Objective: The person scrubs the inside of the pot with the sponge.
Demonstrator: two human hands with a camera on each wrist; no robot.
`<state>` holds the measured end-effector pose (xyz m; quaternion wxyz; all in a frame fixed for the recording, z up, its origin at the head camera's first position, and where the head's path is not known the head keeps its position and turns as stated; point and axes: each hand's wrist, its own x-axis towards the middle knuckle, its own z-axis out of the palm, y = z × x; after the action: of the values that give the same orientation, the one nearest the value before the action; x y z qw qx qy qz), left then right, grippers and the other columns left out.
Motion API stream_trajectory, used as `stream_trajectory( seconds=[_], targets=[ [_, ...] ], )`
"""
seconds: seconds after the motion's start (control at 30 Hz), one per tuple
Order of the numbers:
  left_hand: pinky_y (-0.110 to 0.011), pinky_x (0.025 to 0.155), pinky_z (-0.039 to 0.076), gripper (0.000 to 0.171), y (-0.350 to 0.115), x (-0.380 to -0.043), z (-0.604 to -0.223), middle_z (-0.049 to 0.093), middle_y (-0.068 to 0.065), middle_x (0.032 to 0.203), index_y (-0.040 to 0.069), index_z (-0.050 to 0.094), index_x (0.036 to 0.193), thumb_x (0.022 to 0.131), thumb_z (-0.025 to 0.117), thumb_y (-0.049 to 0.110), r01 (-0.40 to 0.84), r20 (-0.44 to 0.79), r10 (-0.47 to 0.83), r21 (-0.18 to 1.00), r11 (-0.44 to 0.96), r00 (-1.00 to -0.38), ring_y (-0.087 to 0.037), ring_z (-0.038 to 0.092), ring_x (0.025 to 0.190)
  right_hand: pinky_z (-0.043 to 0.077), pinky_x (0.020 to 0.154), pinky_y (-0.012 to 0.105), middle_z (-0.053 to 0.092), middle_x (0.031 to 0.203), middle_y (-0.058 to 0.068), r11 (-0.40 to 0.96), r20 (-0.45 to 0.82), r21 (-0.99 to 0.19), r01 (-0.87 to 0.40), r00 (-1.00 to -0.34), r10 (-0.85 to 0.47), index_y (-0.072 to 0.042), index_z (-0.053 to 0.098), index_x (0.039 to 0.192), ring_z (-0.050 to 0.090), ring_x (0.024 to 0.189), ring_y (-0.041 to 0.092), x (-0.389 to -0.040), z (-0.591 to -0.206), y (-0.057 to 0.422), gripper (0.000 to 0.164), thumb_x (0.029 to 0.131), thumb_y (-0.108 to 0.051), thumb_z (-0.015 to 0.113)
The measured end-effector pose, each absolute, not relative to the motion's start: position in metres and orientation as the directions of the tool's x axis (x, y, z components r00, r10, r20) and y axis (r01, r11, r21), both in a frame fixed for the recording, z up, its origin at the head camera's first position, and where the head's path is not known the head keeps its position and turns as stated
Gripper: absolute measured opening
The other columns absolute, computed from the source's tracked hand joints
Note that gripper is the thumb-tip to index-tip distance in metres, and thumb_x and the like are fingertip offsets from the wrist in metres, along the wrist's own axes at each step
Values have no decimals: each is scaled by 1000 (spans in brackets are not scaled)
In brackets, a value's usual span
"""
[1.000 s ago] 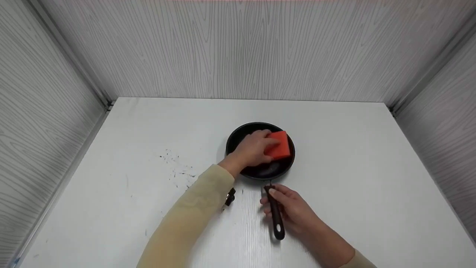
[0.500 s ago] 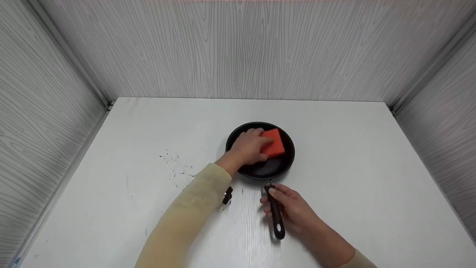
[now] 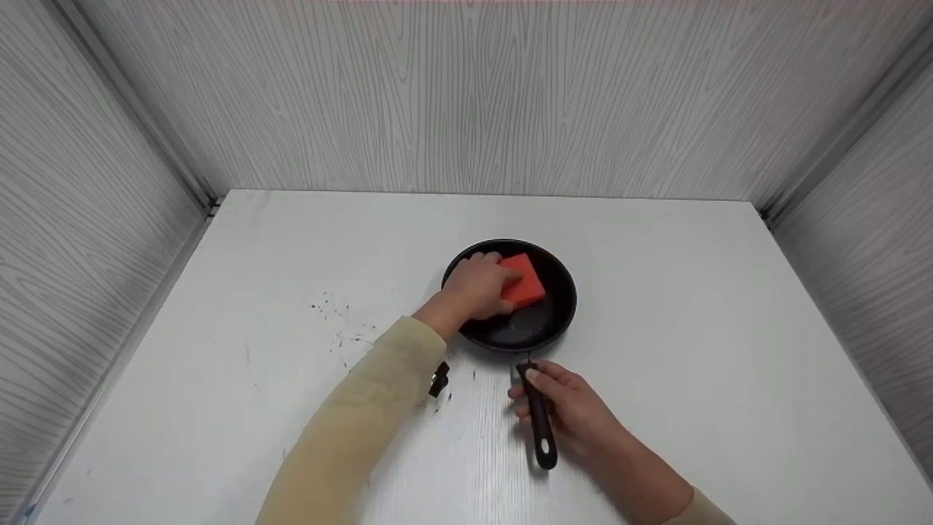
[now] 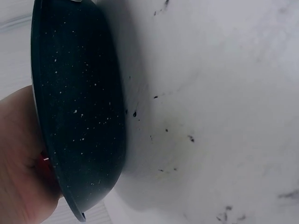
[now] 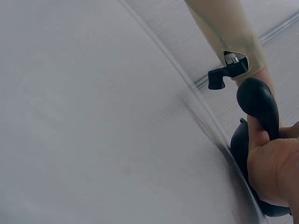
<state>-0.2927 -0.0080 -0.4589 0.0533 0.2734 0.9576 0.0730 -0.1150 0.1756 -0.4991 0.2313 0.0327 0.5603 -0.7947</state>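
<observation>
Head view: left hand point(image 3: 477, 286) presses the orange sponge point(image 3: 523, 281) against the frying pan point(image 3: 550, 321) floor on the counter point(image 3: 692, 328). Right hand point(image 3: 572, 408) grips the pan handle point(image 3: 539, 423). Scrubbing appears under way; the next stroke likely needs firm handle restraint.

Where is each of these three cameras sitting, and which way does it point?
Head: worn on the head, facing forward and down at the table; shows both arms, the left hand on the orange sponge, the right hand gripping the pan handle.
Left wrist: low beside the pan, facing its outer wall; shows some of the left hand.
Right wrist: low, facing along the handle; shows the thumb and the left sleeve.
Shared: all show the pan.
</observation>
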Motion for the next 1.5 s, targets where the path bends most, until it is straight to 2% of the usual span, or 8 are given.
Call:
stream_trajectory(
  seconds=[0.47,0.7,1.13,1.5],
  targets=[
    [-48,108,45,56,-13,-286,-451,62,-13,136,25,64,148,97,74,46,481,-95,498,153,863,-862,-33,55,119,61,73,29,75,101,13,-239,-319,-884,403,-891,-322,8,52,140,74,77,16,-114,-496,175,41,109,-18,60],
    [-47,103,48,61,-17,-287,-453,63,-14,133,26,64,149,94,77,47,511,-90,524,135,849,-847,-34,57,118,61,73,29,75,102,12,-236,-321,-883,406,-889,-327,9,49,143,74,78,16,-114,-496,175,43,110,-17,59],
    [-48,103,47,52,-27,-286,-440,65,-13,125,22,68,142,94,79,40,539,-176,551,116,834,-816,-33,57,112,61,73,30,75,102,14,-250,-333,-872,420,-885,-325,9,49,144,74,77,17,-115,-495,173,45,109,-17,60],
    [-50,105,46,47,-32,-288,-431,68,-11,124,21,69,140,96,78,35,582,-232,580,67,810,-781,-34,58,116,61,73,29,75,101,13,-267,-328,-867,422,-885,-331,9,48,144,74,77,16,-117,-496,173,44,109,-16,59]
  ],
)
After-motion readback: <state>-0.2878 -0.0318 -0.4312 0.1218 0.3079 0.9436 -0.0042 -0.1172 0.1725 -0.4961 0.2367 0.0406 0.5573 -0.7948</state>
